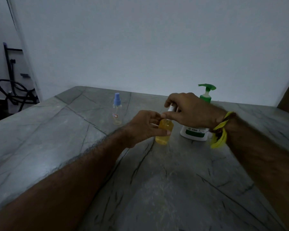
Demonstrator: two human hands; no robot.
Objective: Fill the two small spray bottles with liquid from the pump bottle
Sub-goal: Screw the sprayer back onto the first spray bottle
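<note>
Left hand [143,126]: grip closed round the body of the filled spray bottle [163,132], thumb across the front.
Right hand [188,109]: fingers pinched on that bottle's white top, directly above the left hand; yellow band [219,132] tied at the wrist.
Filled spray bottle: yellow liquid nearly to the shoulder; base on or just above the table [57,130] (cannot tell which).
Second spray bottle [117,111]: upright, blue cap on, well left of the hands; only a little liquid at the bottom, small label on the front.
Pump bottle [197,130]: white with green pump head [207,88], upright behind the right hand, near the wall.
</note>
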